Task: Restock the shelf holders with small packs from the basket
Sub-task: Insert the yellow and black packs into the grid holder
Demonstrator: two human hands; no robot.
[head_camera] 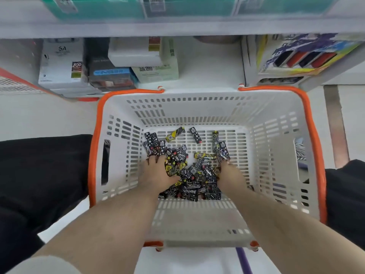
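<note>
Both your hands are down in the basket, a white plastic one with slotted walls and floor and an orange rim. Your left hand grips a fanned bunch of star-print packs, their long axes pointing away from you toward the shelf. Your right hand pinches a second bunch of packs, also held lengthwise away from you, leaning slightly left at the far end. Between your hands lies a loose pile of small packs on the basket floor near your side, slim flat rectangles with glossy black wrappers printed in white lines and stars, some with yellow panels and red ends, lying at all angles. A few singles sit apart toward the far wall, among them a yellow pack lying diagonally. Past the basket, cardboard boxes stand on the white shelf.
</note>
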